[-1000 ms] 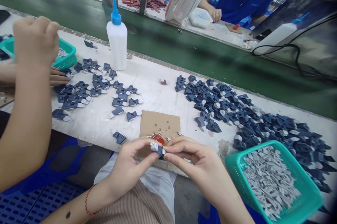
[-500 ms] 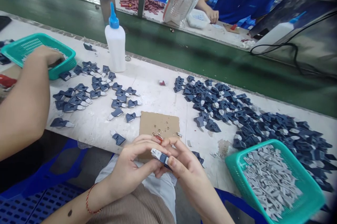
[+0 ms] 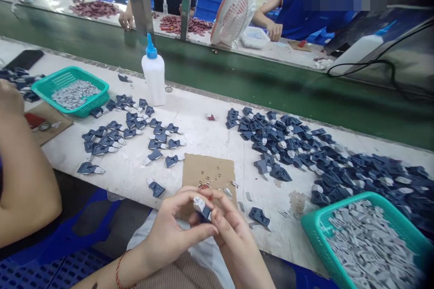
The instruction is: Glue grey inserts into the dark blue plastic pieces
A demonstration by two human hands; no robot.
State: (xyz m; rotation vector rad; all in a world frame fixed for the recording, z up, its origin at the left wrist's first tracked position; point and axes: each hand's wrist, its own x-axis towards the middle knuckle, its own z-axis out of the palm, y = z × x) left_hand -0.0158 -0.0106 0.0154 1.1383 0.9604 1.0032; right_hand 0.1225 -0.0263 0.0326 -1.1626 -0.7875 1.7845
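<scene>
So we've got our left hand (image 3: 172, 228) and right hand (image 3: 230, 225) both pinching the same little blue-and-grey piece (image 3: 202, 210), right over the near edge of the cardboard (image 3: 208, 167). Basket of grey bits (image 3: 369, 234) sits near right, big pile of blue pieces (image 3: 291, 139) just beyond it, white glue-style bottle (image 3: 154, 78) far left.
</scene>
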